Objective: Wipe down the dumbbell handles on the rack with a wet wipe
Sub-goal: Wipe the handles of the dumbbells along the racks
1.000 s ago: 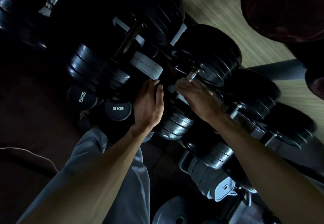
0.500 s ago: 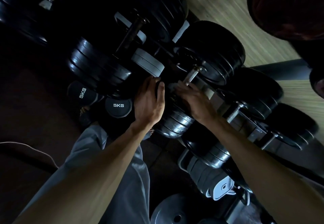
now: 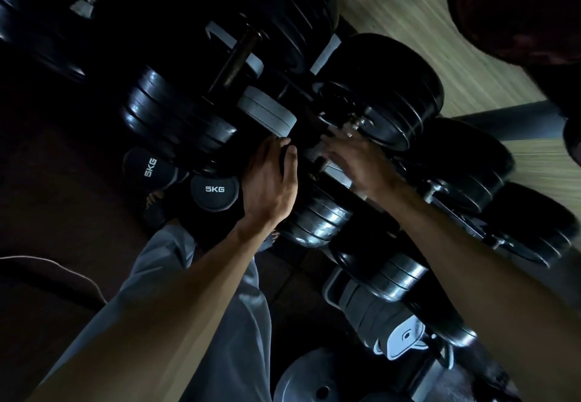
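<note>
A row of black plate-loaded dumbbells lies on the rack (image 3: 268,111) in dim light. My left hand (image 3: 271,181) grips the rim of the near head (image 3: 317,216) of one dumbbell. My right hand (image 3: 355,162) curls over that dumbbell's handle, close to the far head (image 3: 386,87). Only a short metal stub of the handle (image 3: 356,123) shows past my fingertips. Under my right fingers a pale patch (image 3: 314,152) looks like the wet wipe; most of it is hidden. Another bare handle (image 3: 239,55) lies one dumbbell to the upper left.
Two small 5KG dumbbells (image 3: 215,189) sit low on the left, beside my grey trouser leg (image 3: 220,307). More dumbbells (image 3: 465,165) run off to the right. A loose weight plate (image 3: 314,379) lies at the bottom. Pale wood flooring (image 3: 440,40) shows behind the rack.
My right hand has slid along the handle toward the far head, covering the metal that showed before. My left hand has kept its hold on the near head.
</note>
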Demonstrator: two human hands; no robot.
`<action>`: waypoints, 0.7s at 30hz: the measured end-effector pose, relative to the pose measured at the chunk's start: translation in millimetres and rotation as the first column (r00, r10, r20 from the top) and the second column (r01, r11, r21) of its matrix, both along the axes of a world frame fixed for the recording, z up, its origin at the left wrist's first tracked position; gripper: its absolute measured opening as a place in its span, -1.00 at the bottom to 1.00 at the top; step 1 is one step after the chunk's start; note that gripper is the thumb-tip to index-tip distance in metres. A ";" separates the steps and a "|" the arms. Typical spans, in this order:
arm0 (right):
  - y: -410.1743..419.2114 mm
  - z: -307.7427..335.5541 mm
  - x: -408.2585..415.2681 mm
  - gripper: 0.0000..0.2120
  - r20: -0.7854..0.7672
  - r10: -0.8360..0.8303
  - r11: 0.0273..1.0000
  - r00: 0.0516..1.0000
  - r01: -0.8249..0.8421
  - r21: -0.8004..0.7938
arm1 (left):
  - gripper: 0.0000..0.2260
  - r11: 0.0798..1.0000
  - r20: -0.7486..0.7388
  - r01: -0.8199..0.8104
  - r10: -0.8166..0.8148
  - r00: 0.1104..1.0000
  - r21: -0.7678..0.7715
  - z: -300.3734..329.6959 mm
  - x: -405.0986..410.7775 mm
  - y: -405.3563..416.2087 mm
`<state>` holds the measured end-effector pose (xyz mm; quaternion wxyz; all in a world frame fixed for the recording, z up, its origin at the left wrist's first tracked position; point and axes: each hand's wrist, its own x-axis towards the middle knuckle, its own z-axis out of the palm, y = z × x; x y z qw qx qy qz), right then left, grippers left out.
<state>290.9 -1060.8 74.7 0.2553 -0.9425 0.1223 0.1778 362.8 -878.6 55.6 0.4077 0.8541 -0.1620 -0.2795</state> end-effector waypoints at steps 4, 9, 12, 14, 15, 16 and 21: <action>-5.0 2.3 14.2 -0.74 -0.067 -0.131 0.980 0.989 0.119 -0.158 | -0.41 1.000 -0.002 0.000 0.000 1.000 -0.001 -0.5 0.7 0.1; 20.9 3.9 7.4 -0.76 -0.157 0.125 0.991 0.980 -0.131 -0.031 | -0.45 1.000 0.008 -0.009 0.009 1.000 0.001 -1.4 -0.2 -0.2; -1.7 10.4 35.2 -0.84 -0.204 0.053 0.997 0.978 -0.063 -0.043 | -0.45 1.000 0.008 -0.016 0.016 1.000 -0.001 -1.9 -0.6 -0.3; -13.0 8.4 45.7 -0.82 -0.208 -0.013 0.997 0.978 -0.004 -0.083 | -0.44 1.000 0.004 -0.015 0.015 1.000 -0.002 -2.2 -1.1 0.2; -11.7 8.2 46.6 -0.83 -0.197 -0.025 0.996 0.980 0.006 -0.094 | -0.44 1.000 0.002 -0.014 0.014 1.000 -0.003 -2.3 -0.9 0.3; -5.6 9.0 44.3 -0.85 -0.198 -0.028 0.996 0.980 0.010 -0.090 | -0.45 1.000 -0.004 -0.016 0.016 1.000 -0.007 -2.1 -1.3 0.2; 6.2 19.2 46.6 -0.93 -0.291 0.055 0.993 0.955 -0.021 0.119 | -0.46 1.000 -0.001 -0.019 0.019 1.000 -0.005 -2.2 -0.4 0.3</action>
